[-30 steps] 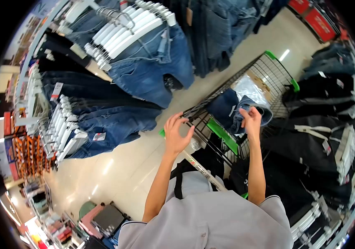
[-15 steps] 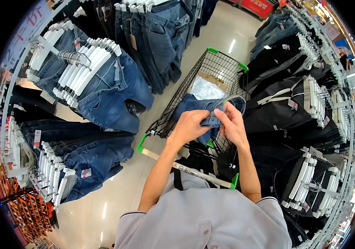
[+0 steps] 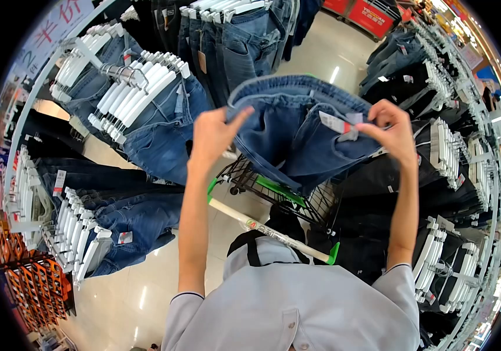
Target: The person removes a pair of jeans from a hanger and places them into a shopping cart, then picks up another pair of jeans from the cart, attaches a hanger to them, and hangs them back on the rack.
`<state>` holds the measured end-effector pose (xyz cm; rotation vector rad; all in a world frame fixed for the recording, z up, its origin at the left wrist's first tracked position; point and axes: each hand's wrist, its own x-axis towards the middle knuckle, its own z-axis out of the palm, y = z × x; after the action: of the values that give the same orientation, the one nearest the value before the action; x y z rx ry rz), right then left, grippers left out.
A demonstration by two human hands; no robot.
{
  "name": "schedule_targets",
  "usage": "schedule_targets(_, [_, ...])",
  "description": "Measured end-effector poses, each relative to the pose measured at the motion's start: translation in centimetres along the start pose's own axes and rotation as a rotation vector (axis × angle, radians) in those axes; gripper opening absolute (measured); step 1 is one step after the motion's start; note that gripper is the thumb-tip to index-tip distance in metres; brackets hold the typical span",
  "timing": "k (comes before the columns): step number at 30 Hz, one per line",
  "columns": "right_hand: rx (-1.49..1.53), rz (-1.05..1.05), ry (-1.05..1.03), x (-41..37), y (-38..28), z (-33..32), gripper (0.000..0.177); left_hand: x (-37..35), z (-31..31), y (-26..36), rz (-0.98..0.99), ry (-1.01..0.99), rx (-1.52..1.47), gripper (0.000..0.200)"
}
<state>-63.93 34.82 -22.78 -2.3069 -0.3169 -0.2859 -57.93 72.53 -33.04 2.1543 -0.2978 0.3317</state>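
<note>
A pair of blue jeans (image 3: 297, 134) is stretched wide by its waistband above a black wire shopping cart (image 3: 320, 205). My left hand (image 3: 212, 137) grips the left end of the waistband, thumb on the inner side. At the right end, my right hand (image 3: 392, 128) pinches the waistband with its fingers curled, beside a white and red tag (image 3: 335, 123). The jeans hide most of the cart's basket and whatever lies in it.
Racks of jeans on white hangers (image 3: 139, 93) stand on the left, with more jeans (image 3: 233, 47) beyond. Dark trousers (image 3: 402, 158) hang along the right. The cart's handle (image 3: 268, 231) crosses in front of my body. Red bins (image 3: 370, 17) stand at the far end.
The jeans, earlier bunched between my hands over the cart, are now spread open and raised. My hands have moved far apart, and the tag now shows.
</note>
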Motion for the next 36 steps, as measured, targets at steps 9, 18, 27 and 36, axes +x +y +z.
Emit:
schedule_targets(9, [-0.399, -0.409, -0.102, 3.1, -5.5, -9.9, 0.027, 6.9, -5.3, 4.9, 0.122, 0.249, -0.127, 0.038])
schedule_targets(18, [-0.413, -0.412, 0.312, 2.0, -2.3, -13.2, 0.012, 9.7, -2.5, 7.8, 0.052, 0.151, -0.666, 0.044])
schedule_targets(27, [0.214, -0.176, 0.436, 0.6, -1.7, -17.3, 0.02, 14.7, -1.5, 11.7, 0.124, 0.119, -0.732, 0.043])
schedule_targets(36, [0.0, -0.392, 0.8, -1.6, -3.4, -22.2, 0.024, 18.9, -3.3, 20.3, 0.415, 0.063, -0.898, 0.037])
